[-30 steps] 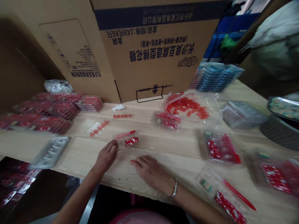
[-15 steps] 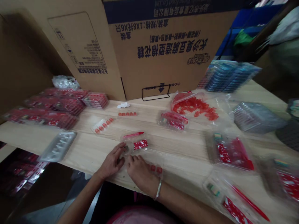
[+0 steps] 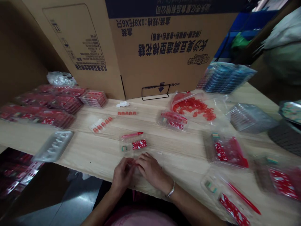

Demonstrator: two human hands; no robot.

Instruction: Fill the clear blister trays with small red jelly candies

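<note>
My left hand (image 3: 122, 174) and my right hand (image 3: 150, 169) meet just above the table's front edge. The fingertips of both pinch together; whatever sits between them is hidden and too small to name. Under the right hand, part of a clear plastic sheet or tray (image 3: 160, 158) shows. Just beyond the fingers lies a clear blister tray (image 3: 128, 143), flat on the table. It holds a red pen (image 3: 132, 135), a red packet with white dots (image 3: 139, 144) and a small green-and-white piece (image 3: 124, 148).
Strips of orange-red pieces (image 3: 127, 113) lie farther back, near an open bag of red pieces (image 3: 194, 106). A large carton (image 3: 164, 69) stands behind. Stacked red packs (image 3: 58, 102) and an empty clear tray (image 3: 54, 147) are left; filled trays (image 3: 225, 150) are right.
My hands have drawn together at the fingertips. The left hand has moved off the tray's small green-and-white piece, towards me. The orange-red pieces beside my right hand no longer show.
</note>
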